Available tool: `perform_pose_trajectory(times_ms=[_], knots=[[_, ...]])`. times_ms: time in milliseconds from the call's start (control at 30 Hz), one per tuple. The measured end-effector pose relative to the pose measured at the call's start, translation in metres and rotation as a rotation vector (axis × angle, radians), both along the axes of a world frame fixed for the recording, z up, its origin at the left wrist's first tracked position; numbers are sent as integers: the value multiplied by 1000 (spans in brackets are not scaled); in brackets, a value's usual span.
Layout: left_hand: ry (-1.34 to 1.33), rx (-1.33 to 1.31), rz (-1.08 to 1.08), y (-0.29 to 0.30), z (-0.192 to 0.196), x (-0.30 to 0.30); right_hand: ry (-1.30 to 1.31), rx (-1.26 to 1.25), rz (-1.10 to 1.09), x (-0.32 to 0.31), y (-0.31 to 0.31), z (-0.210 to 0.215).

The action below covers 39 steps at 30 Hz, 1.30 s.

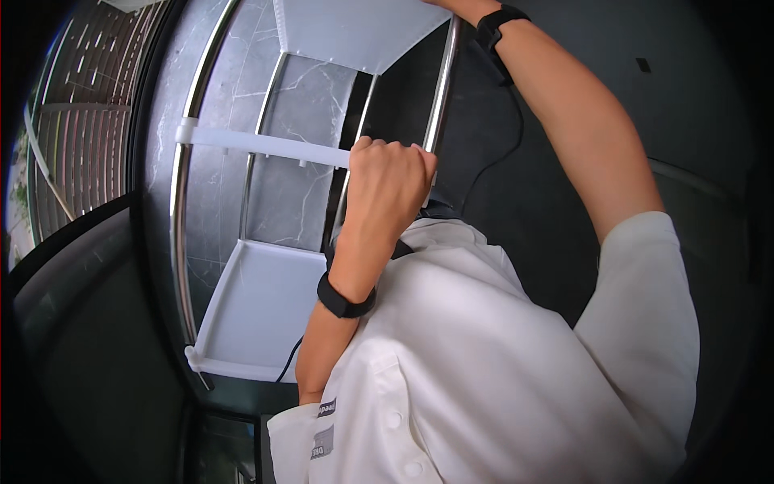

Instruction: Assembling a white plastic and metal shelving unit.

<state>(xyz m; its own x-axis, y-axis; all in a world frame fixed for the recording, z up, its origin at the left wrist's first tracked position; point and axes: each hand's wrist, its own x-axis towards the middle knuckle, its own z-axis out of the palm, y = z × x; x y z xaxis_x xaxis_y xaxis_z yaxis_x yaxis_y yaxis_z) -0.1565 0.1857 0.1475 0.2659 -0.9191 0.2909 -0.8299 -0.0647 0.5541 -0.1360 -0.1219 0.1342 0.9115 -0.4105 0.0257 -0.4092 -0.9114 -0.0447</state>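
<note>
A: Left hand [389,179]?
B: Fist curled tight, gripping the white crossbar [266,146] of the rack where it meets the right-hand chrome pole [439,97]. Black wristband [345,301] on that wrist.
A: Right hand [451,5]?
B: Raised to the top edge beside the upper white shelf [355,32]; mostly cut off, so its grip cannot be told.
A: Rack position?
B: Upright against the grey marble wall [234,56]. Lower white shelf [254,310] sits below the left forearm; left chrome pole [181,202] stands well apart.

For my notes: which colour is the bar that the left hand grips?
White; the bar beside the left hand shows best in the head view.
</note>
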Motion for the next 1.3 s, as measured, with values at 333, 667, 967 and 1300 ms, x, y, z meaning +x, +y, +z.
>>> perform_pose_trajectory(times_ms=[333, 667, 967, 1300], knots=[[12, 109, -22, -16, 8, 6, -63, 40, 68, 7, -19, -5], [-52, 479, 4, 4, -10, 35, -101, 216, 144, 39, 5, -24], [15, 446, 202, -17, 11, 26, -988, 581, -33, -79, -52, -4], [8, 569, 366, -13, 35, 17, 619, 974, -164, -280, -45, -122]])
